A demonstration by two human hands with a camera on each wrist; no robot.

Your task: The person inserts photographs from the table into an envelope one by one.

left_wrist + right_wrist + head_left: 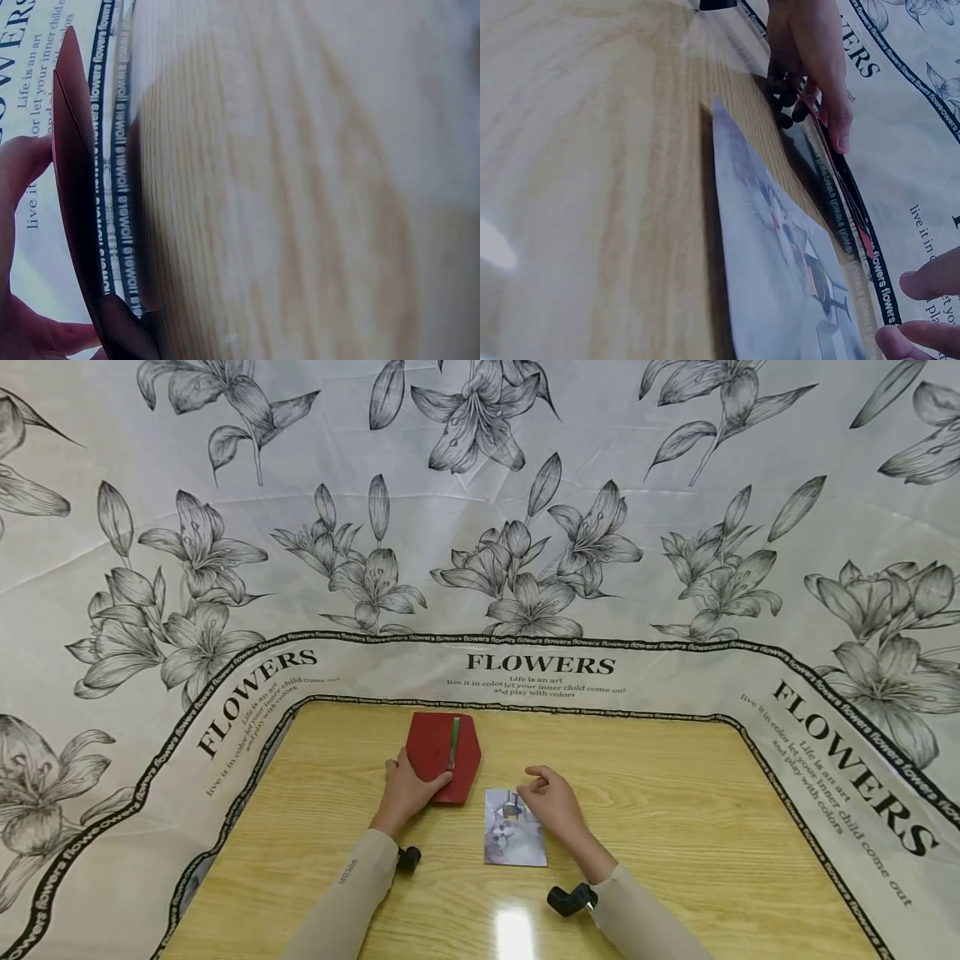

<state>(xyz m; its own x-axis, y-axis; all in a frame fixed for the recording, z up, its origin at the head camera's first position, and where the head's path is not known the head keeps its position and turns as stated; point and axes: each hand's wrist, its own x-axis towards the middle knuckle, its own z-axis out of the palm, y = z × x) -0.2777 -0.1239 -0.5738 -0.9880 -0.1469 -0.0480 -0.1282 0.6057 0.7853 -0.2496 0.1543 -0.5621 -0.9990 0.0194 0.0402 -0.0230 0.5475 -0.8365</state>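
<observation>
A red envelope (431,747), its flap end pointing right, is held in my left hand (408,793) above the table. The thumb lies over its front, by the lower end of a slim green-and-grey strip (454,735); other fingers reach round the left edge. In the left wrist view the envelope (71,172) shows nearly edge-on. Nearer me lies a picture card (504,839) with a pale, fluffy animal on it. My right hand (555,802) hovers at the card's upper right corner, fingers loosely bent with nothing between them. Its fingertips (930,277) stand apart beyond the card (780,262).
The wooden table (660,793) is ringed at the back and sides by a white flower-printed cloth (540,668) with black lettering. Black wrist cameras (570,900) sit below both hands. A bright light reflection falls on the table near the front.
</observation>
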